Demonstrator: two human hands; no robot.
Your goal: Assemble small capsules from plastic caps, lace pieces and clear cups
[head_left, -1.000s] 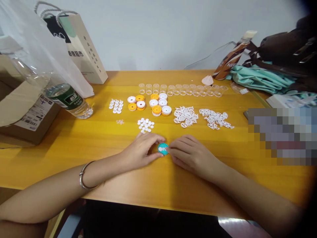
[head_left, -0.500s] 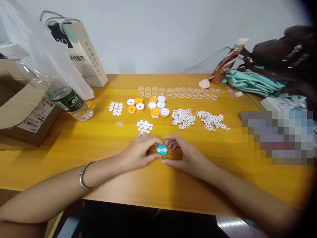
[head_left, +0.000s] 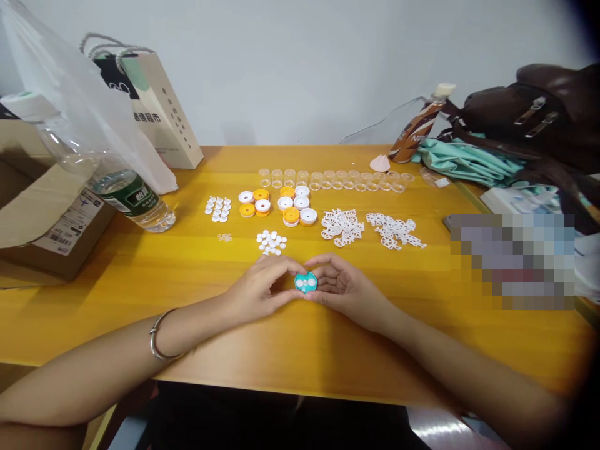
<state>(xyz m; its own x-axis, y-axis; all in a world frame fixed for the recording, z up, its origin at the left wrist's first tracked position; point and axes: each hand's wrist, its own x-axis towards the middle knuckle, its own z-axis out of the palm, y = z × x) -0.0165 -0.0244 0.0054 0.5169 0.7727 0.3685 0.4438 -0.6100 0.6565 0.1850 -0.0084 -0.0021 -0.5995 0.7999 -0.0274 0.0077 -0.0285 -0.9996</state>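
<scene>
A small round teal plastic case (head_left: pixel 306 289) with white gears in it is held just over the near middle of the table. My left hand (head_left: pixel 267 286) grips it from the left, thumb below and fingertips above. From the right, my right hand (head_left: pixel 344 286) closes on its rim with thumb and index finger, the other fingers curled behind. Beyond the hands lie a cluster of small white gears (head_left: pixel 271 242), some tiny rings (head_left: pixel 225 237), white stemmed discs (head_left: pixel 218 209), and orange and white round cases (head_left: pixel 291 214).
White openwork parts (head_left: pixel 342 226) lie in two piles, right of centre. Clear cups (head_left: pixel 329 180) stand in a row behind. Left are a cardboard box (head_left: pixel 56 231), a water bottle (head_left: pixel 134 194) and a paper bag (head_left: pixel 173 119); right, a brown bottle (head_left: pixel 417 134) and a dark bag (head_left: pixel 529 119).
My right thumb and index finger have come in against the teal case, where they were slightly apart from it. My left hand keeps its grip. The camera view has shifted slightly.
</scene>
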